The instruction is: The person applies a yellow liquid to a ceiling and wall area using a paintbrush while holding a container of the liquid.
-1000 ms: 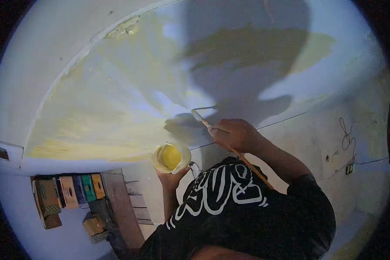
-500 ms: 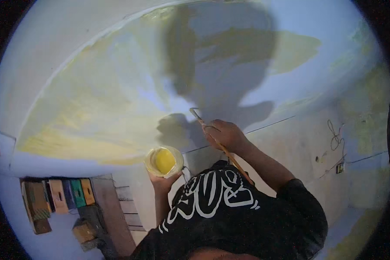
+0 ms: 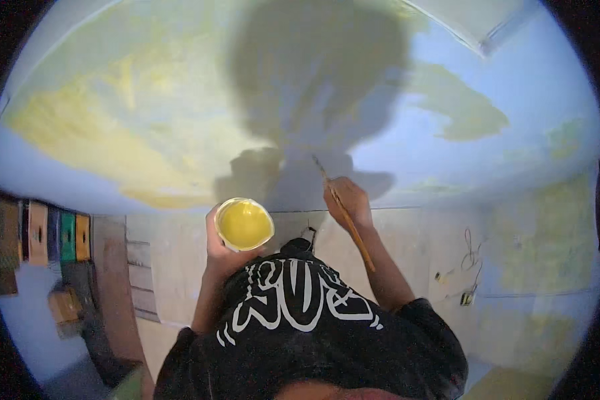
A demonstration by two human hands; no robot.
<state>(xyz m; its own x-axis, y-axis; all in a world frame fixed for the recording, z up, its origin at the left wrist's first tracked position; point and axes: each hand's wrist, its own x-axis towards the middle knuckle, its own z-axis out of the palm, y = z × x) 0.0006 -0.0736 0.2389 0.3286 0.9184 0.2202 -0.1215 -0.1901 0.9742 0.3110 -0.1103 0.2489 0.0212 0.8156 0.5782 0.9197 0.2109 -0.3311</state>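
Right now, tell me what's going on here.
A person holds an open tub of yellow paint in the left hand and a long-handled brush in the right hand. The brush tip points toward a pale blue surface with uneven yellow patches; whether it touches is unclear. A large shadow falls across the surface.

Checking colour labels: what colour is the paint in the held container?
The paint is yellow; it shows best in the head view.

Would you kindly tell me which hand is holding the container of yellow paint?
The left hand, wrapped around the container; the right hand holds a paintbrush.
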